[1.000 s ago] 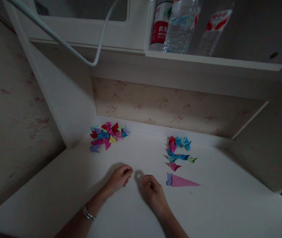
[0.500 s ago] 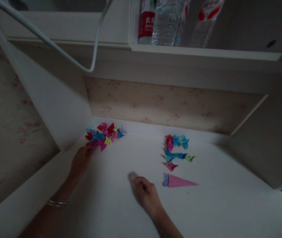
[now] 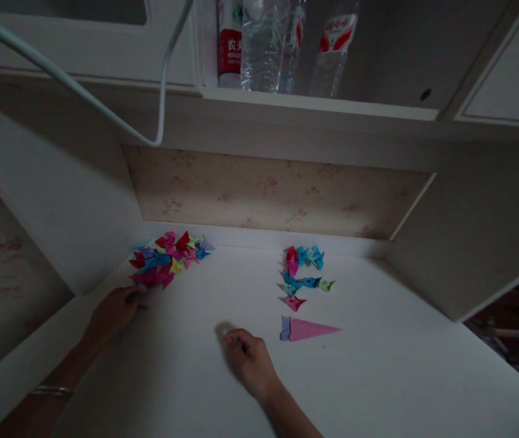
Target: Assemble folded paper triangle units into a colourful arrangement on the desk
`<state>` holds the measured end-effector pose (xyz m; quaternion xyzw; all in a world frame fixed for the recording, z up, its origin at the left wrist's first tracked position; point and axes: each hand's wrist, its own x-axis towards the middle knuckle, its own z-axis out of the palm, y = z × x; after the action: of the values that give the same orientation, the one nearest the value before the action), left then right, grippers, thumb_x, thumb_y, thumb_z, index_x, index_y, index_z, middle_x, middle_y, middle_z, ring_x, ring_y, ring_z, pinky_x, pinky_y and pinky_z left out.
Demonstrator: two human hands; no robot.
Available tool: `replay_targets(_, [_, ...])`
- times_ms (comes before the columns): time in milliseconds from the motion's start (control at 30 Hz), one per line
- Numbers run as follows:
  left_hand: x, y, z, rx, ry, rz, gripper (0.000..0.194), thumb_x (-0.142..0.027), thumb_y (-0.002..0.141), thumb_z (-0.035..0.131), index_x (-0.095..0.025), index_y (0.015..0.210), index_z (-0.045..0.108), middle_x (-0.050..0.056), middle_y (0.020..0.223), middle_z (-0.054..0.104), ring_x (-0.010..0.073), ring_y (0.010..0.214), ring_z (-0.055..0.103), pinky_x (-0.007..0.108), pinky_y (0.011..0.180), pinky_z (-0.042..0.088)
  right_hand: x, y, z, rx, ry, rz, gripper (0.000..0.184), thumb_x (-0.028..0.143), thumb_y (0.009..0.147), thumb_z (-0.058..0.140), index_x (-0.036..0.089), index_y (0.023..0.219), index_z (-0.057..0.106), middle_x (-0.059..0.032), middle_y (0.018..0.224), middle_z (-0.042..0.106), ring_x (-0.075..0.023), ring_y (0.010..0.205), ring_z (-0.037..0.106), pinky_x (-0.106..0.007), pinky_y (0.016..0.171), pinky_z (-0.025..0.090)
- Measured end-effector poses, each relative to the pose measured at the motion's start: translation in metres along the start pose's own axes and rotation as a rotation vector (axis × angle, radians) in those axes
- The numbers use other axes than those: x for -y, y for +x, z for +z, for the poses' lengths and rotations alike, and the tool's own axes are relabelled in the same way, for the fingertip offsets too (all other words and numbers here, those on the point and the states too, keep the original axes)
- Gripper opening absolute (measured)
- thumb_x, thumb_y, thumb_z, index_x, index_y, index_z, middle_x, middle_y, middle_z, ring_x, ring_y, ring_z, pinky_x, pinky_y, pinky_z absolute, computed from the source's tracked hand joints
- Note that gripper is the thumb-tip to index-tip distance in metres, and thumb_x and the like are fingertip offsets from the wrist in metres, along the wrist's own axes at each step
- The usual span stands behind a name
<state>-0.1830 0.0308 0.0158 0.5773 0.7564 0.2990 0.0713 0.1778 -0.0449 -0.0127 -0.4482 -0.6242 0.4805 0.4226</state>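
My left hand (image 3: 115, 313) is closed at the near left edge of a pile of colourful folded-paper pieces (image 3: 154, 277). A small purple origami piece (image 3: 146, 298), blurred and partly hidden, shows at its fingertips. My right hand (image 3: 252, 362) rests curled over the white tabletop, fingers drawn together and nothing visible in them. To its right lies a long pink paper cone (image 3: 311, 329) with a purple folded end (image 3: 285, 328). Beyond the cone are short rows of folded pieces: red and blue ones (image 3: 310, 257) at the back, blue and green ones (image 3: 305, 282), and a single pink one (image 3: 294, 303).
White side panels and a floral back wall (image 3: 263, 188) enclose the tabletop (image 3: 378, 377). Overhead, a shelf (image 3: 323, 104) carries several plastic bottles (image 3: 263, 48). A bent white tube (image 3: 104, 109) hangs at upper left, in front of the cabinet.
My left hand has drawn back a little from the pile, with a purple piece at its fingertips. My right hand stays curled in place. The view has turned right.
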Motion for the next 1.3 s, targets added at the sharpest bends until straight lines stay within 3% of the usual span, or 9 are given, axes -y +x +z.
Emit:
replay_targets(133, [-0.039, -0.025, -0.009, 0.022, -0.189, -0.169, 0.027, -0.038, 0.073, 0.063, -0.020, 0.092, 0.068, 0.007, 0.087, 0.070, 0.0272, 0.084, 0.065, 0.035, 0.076, 0.048, 0.002, 0.001, 0.000, -0.010, 0.059, 0.041, 0.029, 0.043, 0.086, 0.053, 0.018, 0.086, 0.069, 0.0032, 0.060, 0.047, -0.0096, 0.054, 0.036, -0.022, 0.049, 0.025])
replay_targets(267, [-0.092, -0.065, 0.006, 0.144, -1.028, -0.327, 0.027, -0.035, 0.067, 0.071, -0.018, 0.087, 0.068, 0.005, 0.092, 0.069, 0.0207, 0.079, 0.064, 0.033, 0.072, 0.052, 0.003, 0.005, -0.001, -0.032, 0.251, 0.112, 0.032, 0.049, 0.079, 0.062, 0.018, 0.086, 0.069, 0.0052, 0.056, 0.044, -0.0073, 0.048, 0.029, -0.022, 0.044, 0.019])
replay_targets(333, [-0.119, -0.084, 0.021, 0.311, -1.317, -0.360, 0.027, -0.027, 0.063, 0.077, -0.016, 0.087, 0.069, 0.006, 0.092, 0.069, 0.0188, 0.073, 0.065, 0.033, 0.070, 0.052, 0.003, 0.006, -0.003, -0.060, 0.364, 0.155, 0.034, 0.050, 0.076, 0.066, 0.018, 0.085, 0.068, 0.0073, 0.052, 0.040, -0.0061, 0.045, 0.025, -0.021, 0.043, 0.016])
replay_targets(533, [-0.176, -0.111, 0.058, 0.573, -1.543, -0.356, 0.014, -0.023, 0.071, 0.075, -0.015, 0.082, 0.070, 0.006, 0.086, 0.069, 0.0158, 0.074, 0.062, 0.027, 0.064, 0.049, -0.001, 0.010, -0.008, -0.127, 0.554, 0.223, 0.031, 0.047, 0.073, 0.070, 0.018, 0.081, 0.065, 0.0102, 0.047, 0.032, -0.0051, 0.042, 0.023, -0.020, 0.040, 0.014])
replay_targets(767, [-0.175, -0.118, 0.074, 0.723, -1.570, -0.460, 0.011, -0.026, 0.079, 0.068, -0.015, 0.081, 0.067, 0.004, 0.080, 0.069, 0.0129, 0.065, 0.060, 0.027, 0.064, 0.049, -0.001, 0.011, -0.004, -0.126, 0.669, 0.176, 0.031, 0.045, 0.077, 0.068, 0.017, 0.089, 0.063, 0.0076, 0.053, 0.044, -0.0049, 0.041, 0.031, -0.018, 0.036, 0.020])
replay_targets(933, [-0.175, -0.119, 0.068, 0.788, -1.596, -0.484, 0.023, -0.035, 0.086, 0.058, -0.013, 0.085, 0.067, 0.006, 0.081, 0.070, 0.0131, 0.063, 0.061, 0.027, 0.064, 0.048, 0.001, 0.012, -0.008, -0.163, 0.774, 0.207, 0.044, 0.045, 0.075, 0.071, 0.017, 0.107, 0.061, 0.0038, 0.062, 0.057, -0.0053, 0.038, 0.039, -0.018, 0.033, 0.024])
replay_targets(1067, [-0.179, -0.123, 0.062, 0.919, -1.638, -0.451, 0.034, -0.042, 0.089, 0.053, -0.011, 0.087, 0.068, 0.008, 0.080, 0.070, 0.0132, 0.063, 0.060, 0.026, 0.065, 0.048, 0.006, 0.011, -0.012, -0.147, 0.843, 0.221, 0.056, 0.045, 0.076, 0.071, 0.018, 0.122, 0.054, 0.0021, 0.067, 0.061, -0.0064, 0.039, 0.044, -0.017, 0.033, 0.024])
replay_targets(1133, [-0.179, -0.126, 0.062, 0.959, -1.641, -0.408, 0.035, -0.042, 0.089, 0.053, -0.010, 0.086, 0.068, 0.008, 0.081, 0.069, 0.0123, 0.062, 0.058, 0.025, 0.063, 0.047, 0.008, 0.010, -0.012, -0.143, 0.854, 0.204, 0.050, 0.046, 0.078, 0.068, 0.018, 0.118, 0.056, 0.0023, 0.063, 0.061, -0.0071, 0.040, 0.046, -0.017, 0.033, 0.024])
replay_targets(1300, [-0.178, -0.131, 0.063, 0.919, -1.620, -0.435, 0.026, -0.040, 0.085, 0.059, -0.015, 0.087, 0.068, 0.004, 0.083, 0.068, 0.0117, 0.063, 0.057, 0.023, 0.056, 0.044, 0.008, 0.009, -0.015, -0.135, 0.853, 0.201, 0.024, 0.038, 0.077, 0.071, 0.015, 0.078, 0.063, 0.0009, 0.062, 0.063, -0.0044, 0.035, 0.045, -0.016, 0.033, 0.025])
